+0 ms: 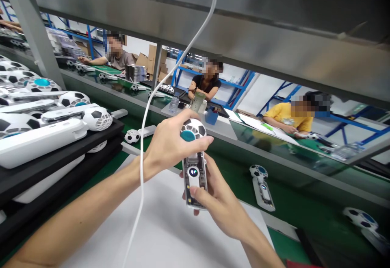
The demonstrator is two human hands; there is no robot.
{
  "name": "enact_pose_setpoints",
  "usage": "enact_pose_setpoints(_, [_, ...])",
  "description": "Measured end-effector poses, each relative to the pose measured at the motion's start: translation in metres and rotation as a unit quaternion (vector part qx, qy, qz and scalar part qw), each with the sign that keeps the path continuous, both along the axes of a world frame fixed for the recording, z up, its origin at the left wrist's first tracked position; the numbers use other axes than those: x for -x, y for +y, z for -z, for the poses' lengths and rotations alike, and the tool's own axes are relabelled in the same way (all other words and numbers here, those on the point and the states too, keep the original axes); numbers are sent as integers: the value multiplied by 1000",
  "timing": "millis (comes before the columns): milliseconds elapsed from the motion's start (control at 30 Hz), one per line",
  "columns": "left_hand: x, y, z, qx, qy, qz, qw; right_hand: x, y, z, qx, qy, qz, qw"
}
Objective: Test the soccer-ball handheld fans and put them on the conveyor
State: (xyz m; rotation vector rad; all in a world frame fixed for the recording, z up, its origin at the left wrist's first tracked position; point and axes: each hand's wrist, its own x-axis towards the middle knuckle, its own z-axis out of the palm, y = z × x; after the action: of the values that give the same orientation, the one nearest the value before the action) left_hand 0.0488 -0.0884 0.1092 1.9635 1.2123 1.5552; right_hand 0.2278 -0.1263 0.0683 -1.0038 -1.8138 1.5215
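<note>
A handheld fan (193,160) with a soccer-ball-patterned head and a clear body is held up over the white work surface (170,235). Its small round display is lit. My left hand (175,140) is closed round the ball-shaped head, thumb and fingers on either side of it. Lower down, my right hand (213,195) grips the body, its thumb on the front below the display and its fingers behind. A white cable (141,170) hangs in front of my left wrist.
At left, black trays (61,158) hold several soccer-ball fans. More fans, such as one fan (262,186) at right, lie on the green belt (292,182). A metal beam (195,20) crosses above. Several people sit beyond the belt, one in a yellow shirt (288,117).
</note>
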Motion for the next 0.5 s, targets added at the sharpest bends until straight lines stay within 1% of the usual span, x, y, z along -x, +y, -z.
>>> enact_pose_setpoints(133, [0,0,0,3,4,-9,1000,1,-1,-1,2,-2,6,1000])
enact_pose_setpoints(500, [-1,-2,-1,3,9,-22,1000,-1,-2,-2,2,-3,-6,1000])
